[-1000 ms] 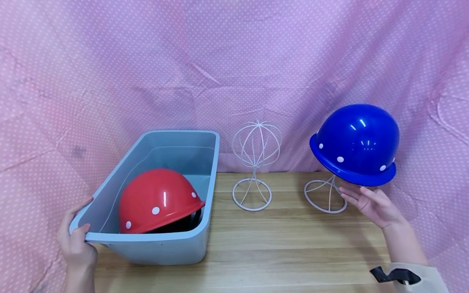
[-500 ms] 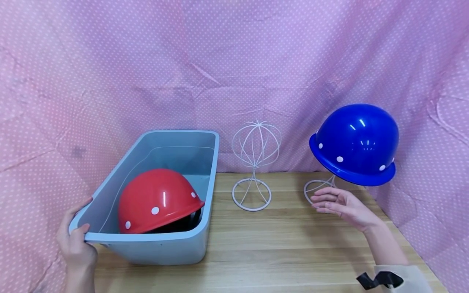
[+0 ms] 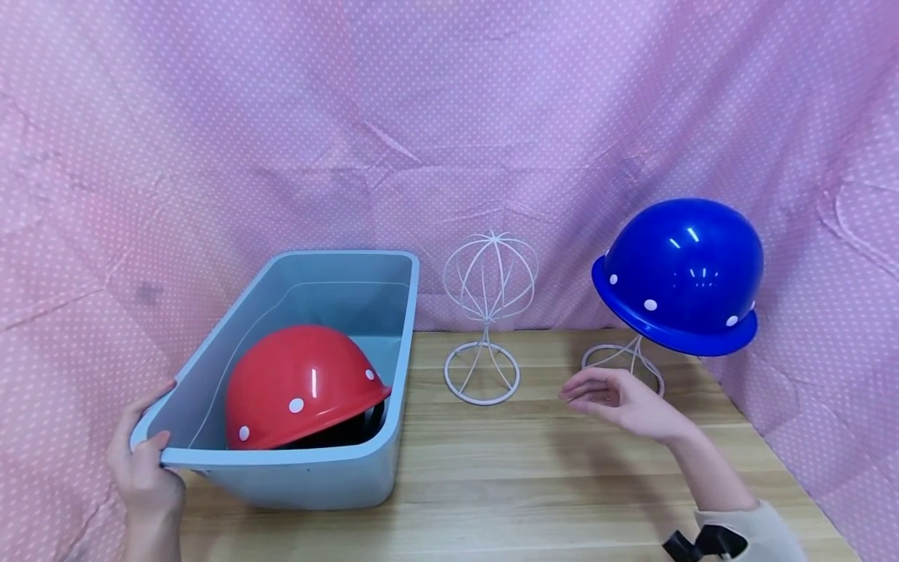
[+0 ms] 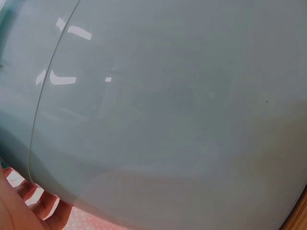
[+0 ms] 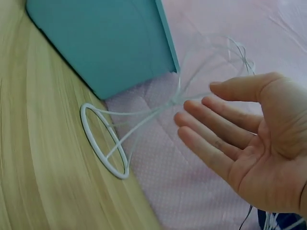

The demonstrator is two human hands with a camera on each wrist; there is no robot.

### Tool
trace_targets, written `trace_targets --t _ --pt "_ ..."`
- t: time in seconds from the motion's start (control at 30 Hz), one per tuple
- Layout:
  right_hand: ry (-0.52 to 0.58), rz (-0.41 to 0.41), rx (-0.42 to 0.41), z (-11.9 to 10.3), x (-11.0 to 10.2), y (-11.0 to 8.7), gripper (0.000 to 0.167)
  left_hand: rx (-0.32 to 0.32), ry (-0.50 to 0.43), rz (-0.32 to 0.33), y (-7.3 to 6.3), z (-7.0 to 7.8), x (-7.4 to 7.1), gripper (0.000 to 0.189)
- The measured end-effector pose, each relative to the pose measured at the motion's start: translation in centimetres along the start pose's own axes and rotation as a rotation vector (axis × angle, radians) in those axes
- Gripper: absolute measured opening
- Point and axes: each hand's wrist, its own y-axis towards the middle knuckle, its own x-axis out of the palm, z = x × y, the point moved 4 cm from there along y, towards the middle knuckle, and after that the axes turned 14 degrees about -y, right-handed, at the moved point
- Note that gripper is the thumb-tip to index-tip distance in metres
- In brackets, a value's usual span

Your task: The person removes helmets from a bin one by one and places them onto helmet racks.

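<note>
1. Head view: Fingers and thumb of the left hand [image 3: 146, 476] grip the near left corner of the bin [image 3: 309, 485]; the forearm is cut off by the lower edge.
2. Head view: inside the bin lies the red helmet [image 3: 298, 382], tilted, brim up toward the right wall. The near wall hides its lowest part, its underside is too dark to make out, and whether the brim touches the bin I cannot tell.
3. Head view: the right hand [image 3: 628, 404] is in the air over the table [image 3: 477, 484], fingers loosely bent and close together, covering part of the right stand [image 3: 636, 351]. Its sleeve [image 3: 762, 535] runs out at the bottom.
4. Head view: the blue helmet [image 3: 684, 273] sits tilted over the right stand, hiding that stand's top. The left stand [image 3: 486, 337] is upright and bare beside the bin; pink cloth [image 3: 449, 94] hangs behind.
5. Left wrist view: the bin's pale wall fills nearly everything. The hand's fingers curl at its edge in the lower left corner, mostly cut off. A sliver of wood shows at lower right.
6. Right wrist view: the right palm shows, fingers reaching out, thumb apart from them. The left stand's wires fade against the cloth, the bin is cropped above, and a dark blue patch at the bottom edge is too cut off to name surely.
</note>
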Motion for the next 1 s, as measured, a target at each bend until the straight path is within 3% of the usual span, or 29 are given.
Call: trace_targets --t 0.13,0.27,0.5,0.67,1.0 --pt "-0.13 -0.028 -0.036 -1.1 1.1 0.9 0.026 0.02 -0.038 -0.003 0.0 0.0 0.0 0.055" --pt "-0.162 -0.032 -0.049 -2.1 2.2 2.0 0.026 0.043 -0.074 -0.007 0.1 -0.1 0.0 0.055" --pt "-0.141 -0.024 -0.076 -3.4 3.4 3.8 0.024 0.053 -0.083 -0.03 0.1 -0.2 0.1 0.055" --pt "-0.125 -0.015 -0.107 -4.4 4.0 5.0 0.026 0.045 -0.045 -0.008 0.0 -0.1 -0.1 0.054" --pt "-0.069 0.016 -0.123 -6.0 4.6 6.1 0.033 0.065 -0.023 -0.023 0.0 -0.3 -0.3 0.052"
